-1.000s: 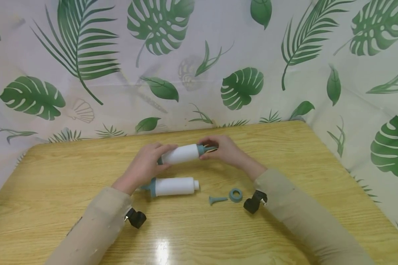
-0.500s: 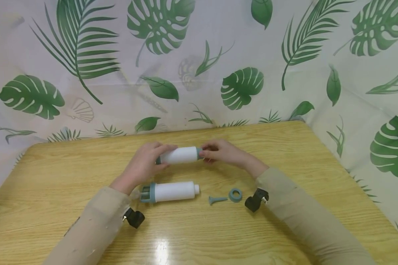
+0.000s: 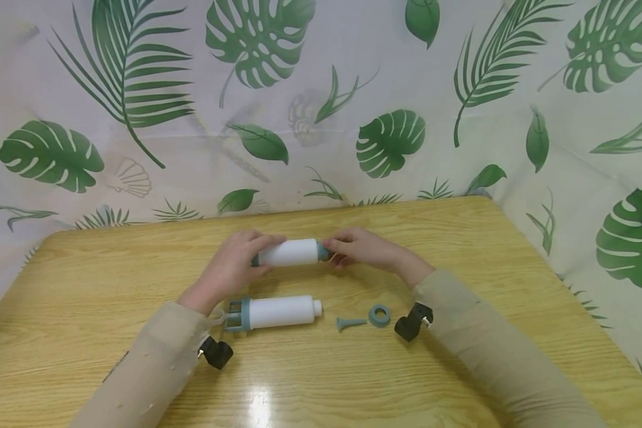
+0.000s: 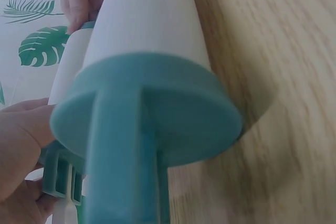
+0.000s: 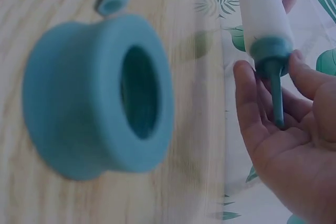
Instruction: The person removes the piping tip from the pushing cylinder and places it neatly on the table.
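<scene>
My left hand point(image 3: 230, 267) grips the teal handle end of an icing syringe point(image 3: 291, 252) with a white barrel, held nearly level above the table. At its other end, my right hand point(image 3: 366, 249) has thumb and fingers round the teal collar point(image 5: 271, 51). A slim teal nozzle point(image 5: 276, 98) points out of that collar towards the right palm. Below lies a second icing syringe point(image 3: 280, 311), on its side; its bare white spout faces right. In the left wrist view its teal handle end point(image 4: 147, 108) looms close and hides part of the held syringe.
Right of the second syringe, a loose teal nozzle point(image 3: 351, 323) and a teal collar ring point(image 3: 379, 315) lie on the wooden table point(image 3: 321, 380). A leaf-printed cloth point(image 3: 321, 148) hangs behind the table's far edge.
The held syringe has dropped slightly and levelled out. My right fingers have shifted at the collar. On the table, the second syringe has rolled, showing its handle frame from another side.
</scene>
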### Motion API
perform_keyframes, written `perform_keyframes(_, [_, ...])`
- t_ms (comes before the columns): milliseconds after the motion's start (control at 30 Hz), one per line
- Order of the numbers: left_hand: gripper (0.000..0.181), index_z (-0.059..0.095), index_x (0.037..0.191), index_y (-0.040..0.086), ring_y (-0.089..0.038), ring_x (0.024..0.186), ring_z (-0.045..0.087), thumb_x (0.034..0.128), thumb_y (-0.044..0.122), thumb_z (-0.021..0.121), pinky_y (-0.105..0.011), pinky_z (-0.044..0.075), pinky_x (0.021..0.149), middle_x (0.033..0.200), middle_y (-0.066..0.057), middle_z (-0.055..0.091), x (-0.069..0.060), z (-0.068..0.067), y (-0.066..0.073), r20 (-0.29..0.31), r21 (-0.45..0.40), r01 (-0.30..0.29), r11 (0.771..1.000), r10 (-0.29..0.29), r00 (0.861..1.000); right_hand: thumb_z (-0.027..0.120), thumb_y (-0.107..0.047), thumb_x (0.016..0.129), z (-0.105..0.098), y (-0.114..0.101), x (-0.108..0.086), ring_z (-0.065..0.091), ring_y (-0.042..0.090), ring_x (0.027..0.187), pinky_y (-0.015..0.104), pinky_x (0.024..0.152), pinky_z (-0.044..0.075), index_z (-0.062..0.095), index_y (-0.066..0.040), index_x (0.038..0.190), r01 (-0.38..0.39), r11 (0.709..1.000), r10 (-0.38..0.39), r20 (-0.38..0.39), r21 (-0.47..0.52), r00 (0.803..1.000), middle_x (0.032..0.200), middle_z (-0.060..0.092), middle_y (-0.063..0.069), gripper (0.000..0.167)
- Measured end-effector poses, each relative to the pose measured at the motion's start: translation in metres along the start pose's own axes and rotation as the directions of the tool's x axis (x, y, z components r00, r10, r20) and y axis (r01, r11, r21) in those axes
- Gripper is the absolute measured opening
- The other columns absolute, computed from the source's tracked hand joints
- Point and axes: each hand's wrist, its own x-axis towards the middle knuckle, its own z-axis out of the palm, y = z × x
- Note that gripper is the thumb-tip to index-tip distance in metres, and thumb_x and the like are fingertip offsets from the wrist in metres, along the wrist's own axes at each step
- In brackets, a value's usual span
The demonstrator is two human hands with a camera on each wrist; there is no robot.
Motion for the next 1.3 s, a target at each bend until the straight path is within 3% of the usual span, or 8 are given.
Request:
perform_keyframes(167, [0.056,0.062,0.127,0.015,-0.029,0.098,0.059,0.0753,0.009,0.082,-0.045,0.048,0.084,0.108,-0.010,0.063,-0.0009,-0.0001,0.0000,-0.009,-0.001,-0.005,1.000,0.005,1.000,0.062,-0.016,0.094,0.0015,0.0015,0.0004,0.059,0.027,0.102,0.037,0.087,0.051,0.054,0.002,0.124,0.043,0.999,-0.043,-0.026,-0.002,0.999,0.115,0.058,0.017,0.036])
perform_keyframes(267, [0.055,0.061,0.127,0.015,-0.029,0.097,0.059,0.0756,0.009,0.081,-0.046,0.048,0.084,0.108,-0.010,0.063,-0.0009,0.0005,-0.0010,-0.010,0.000,-0.007,1.000,0.007,1.000,0.068,-0.018,0.090,0.0015,0.0016,-0.0001,0.055,0.026,0.111,0.037,0.091,0.048,0.050,-0.002,0.130,0.058,0.996,-0.061,-0.044,-0.064,0.997,0.123,0.054,0.013,0.047])
perform_keyframes(367, [0.056,0.061,0.128,0.015,-0.029,0.098,0.059,0.0763,0.009,0.081,-0.046,0.047,0.084,0.109,-0.010,0.063,-0.0009,0.0010,-0.0016,-0.006,0.004,-0.003,1.000,0.003,1.000,0.063,-0.026,0.094,0.0012,0.0009,-0.0006,0.057,0.027,0.109,0.038,0.091,0.048,0.047,-0.002,0.135,0.046,0.995,-0.049,-0.032,-0.085,0.998,0.124,0.055,0.013,0.050])
perform_keyframes(533, [0.055,0.060,0.129,0.016,-0.029,0.100,0.058,0.0777,0.010,0.080,-0.046,0.047,0.086,0.111,-0.010,0.062,-0.0016,0.0005,-0.0009,0.012,-0.003,0.022,1.000,-0.022,1.000,0.050,-0.029,0.101,0.0025,-0.0015,-0.0012,0.062,0.027,0.095,0.038,0.084,0.052,0.057,0.004,0.123,-0.001,1.000,0.001,0.021,-0.002,1.000,0.111,0.062,0.017,0.041])
perform_keyframes(700, [0.054,0.060,0.129,0.018,-0.028,0.102,0.057,0.0788,0.010,0.079,-0.046,0.046,0.087,0.111,-0.009,0.062,-0.0014,-0.0011,-0.0001,0.036,-0.022,0.052,0.998,-0.051,0.998,0.057,-0.020,0.098,0.0035,-0.0008,-0.0021,0.060,0.026,0.100,0.037,0.088,0.051,0.054,0.005,0.123,-0.014,0.999,0.013,0.016,0.048,1.000,0.113,0.060,0.017,0.036])
perform_keyframes(933, [0.054,0.060,0.129,0.017,-0.029,0.101,0.058,0.0788,0.009,0.079,-0.046,0.047,0.087,0.111,-0.009,0.062,-0.0006,-0.0020,-0.0003,0.036,-0.020,0.047,0.999,-0.046,0.998,0.070,-0.022,0.089,0.0028,-0.0006,-0.0029,0.052,0.025,0.114,0.038,0.094,0.045,0.050,-0.003,0.131,0.028,0.998,-0.029,-0.022,-0.053,0.999,0.125,0.054,0.012,0.050])
perform_keyframes(1100, [0.054,0.060,0.130,0.018,-0.029,0.103,0.057,0.0796,0.010,0.078,-0.046,0.046,0.088,0.113,-0.009,0.062,-0.0003,-0.0021,-0.0012,0.046,-0.017,0.061,0.998,-0.060,0.997,0.059,-0.024,0.096,0.0025,0.0016,-0.0001,0.057,0.027,0.111,0.038,0.093,0.048,0.050,0.004,0.132,0.019,0.999,-0.019,0.014,0.035,1.000,0.121,0.058,0.017,0.046])
perform_keyframes(1300, [0.054,0.059,0.131,0.018,-0.029,0.105,0.056,0.0804,0.011,0.078,-0.046,0.045,0.090,0.115,-0.009,0.061,-0.0004,-0.0021,-0.0009,0.061,-0.012,0.068,0.998,-0.067,0.996,0.056,-0.011,0.097,0.0036,0.0027,-0.0003,0.060,0.028,0.106,0.039,0.091,0.049,0.053,0.012,0.121,0.010,0.993,-0.012,0.019,0.118,1.000,0.114,0.061,0.020,0.033])
